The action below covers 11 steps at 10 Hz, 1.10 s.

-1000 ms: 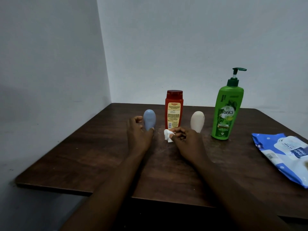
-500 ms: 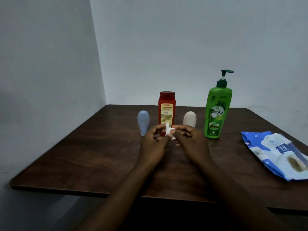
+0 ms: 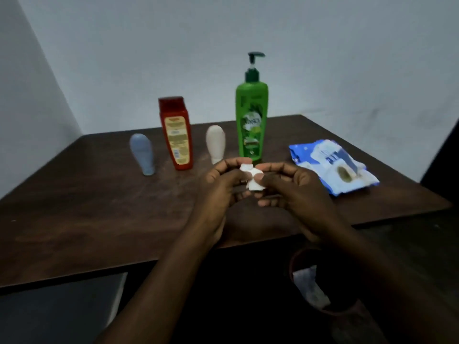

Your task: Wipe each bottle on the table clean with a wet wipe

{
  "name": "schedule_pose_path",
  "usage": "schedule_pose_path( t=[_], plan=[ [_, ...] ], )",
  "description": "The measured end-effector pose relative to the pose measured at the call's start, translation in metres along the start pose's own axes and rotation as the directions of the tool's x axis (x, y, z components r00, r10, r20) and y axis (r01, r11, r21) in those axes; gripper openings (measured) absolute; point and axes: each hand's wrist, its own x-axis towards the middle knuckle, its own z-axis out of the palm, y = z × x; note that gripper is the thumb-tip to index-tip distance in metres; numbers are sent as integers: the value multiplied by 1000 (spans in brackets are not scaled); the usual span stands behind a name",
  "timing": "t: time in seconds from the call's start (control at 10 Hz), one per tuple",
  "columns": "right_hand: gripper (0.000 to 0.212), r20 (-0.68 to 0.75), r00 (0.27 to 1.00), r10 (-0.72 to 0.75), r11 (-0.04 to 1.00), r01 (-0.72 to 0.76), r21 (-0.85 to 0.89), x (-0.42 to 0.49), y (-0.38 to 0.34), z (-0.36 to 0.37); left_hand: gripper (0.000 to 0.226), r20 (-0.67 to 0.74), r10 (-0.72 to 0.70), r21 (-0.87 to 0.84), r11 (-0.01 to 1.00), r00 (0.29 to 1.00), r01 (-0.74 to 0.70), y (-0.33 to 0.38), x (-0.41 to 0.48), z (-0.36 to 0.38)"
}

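Several bottles stand in a row on the dark wooden table (image 3: 87, 207): a small blue bottle (image 3: 142, 153), a red bottle (image 3: 176, 132) with a yellow label, a small white bottle (image 3: 215, 144), and a tall green pump bottle (image 3: 251, 115). In front of the white and green bottles, my left hand (image 3: 218, 187) and my right hand (image 3: 295, 192) meet above the table. Both pinch a small crumpled white wet wipe (image 3: 252, 178) between fingers and thumbs. Neither hand touches a bottle.
A blue and white wet wipe pack (image 3: 332, 165) lies on the table at the right. Below the table's near edge, at the right, a dark round bin (image 3: 320, 281) holds some white wipes. Grey walls close the left and back.
My left hand let go of the blue bottle and joined my right hand on the wipe. Both hands drew back toward me, and the view swung to the right and down.
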Motion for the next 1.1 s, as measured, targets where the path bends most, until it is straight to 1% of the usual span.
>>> schedule_pose_path(
  t=[0.1, 0.2, 0.4, 0.5, 0.6, 0.7, 0.8, 0.9, 1.0, 1.1],
  plan=[
    [15, -38, 999, 19, 999, -21, -40, -27, 4, -32, 25, 70, -24, 26, 999, 997, 22, -16, -25, 22],
    [15, -54, 997, 47, 996, -51, -73, -55, 9, -62, 23, 116, -73, 10, 997, 990, 73, -31, -52, 42],
    [13, -145, 986, 78, 979, -104, -176, -88, 22, -113, 21, 203, -65, 175, 984, 977, 29, -65, -79, 71],
    [15, -144, 984, 101, 960, -134, -244, -98, 34, -135, 23, 262, -63, 328, 944, 963, -28, -80, -85, 81],
    [16, -153, 974, 166, 931, -206, -302, -98, 54, -153, 22, 246, -151, 430, 902, 957, 32, -115, -74, 90],
    [13, -200, 952, 233, 879, -294, -375, -86, 80, -172, 16, 199, -242, 474, 872, 950, 123, -159, -56, 104],
    [7, -257, 925, 280, 819, -369, -440, -70, 108, -192, 12, 164, -271, 541, 829, 949, 143, -197, -37, 122],
    [10, -308, 905, 293, 776, -413, -477, -57, 131, -210, 10, 177, -323, 595, 788, 930, 160, -225, -18, 134],
    [11, -307, 902, 305, 732, -428, -531, -48, 149, -231, 23, 196, -390, 610, 767, 900, 199, -253, 0, 143],
    [22, -367, 884, 291, 619, -466, -632, -30, 172, -258, 40, 184, -501, 618, 728, 846, 297, -279, 21, 150]
  ],
)
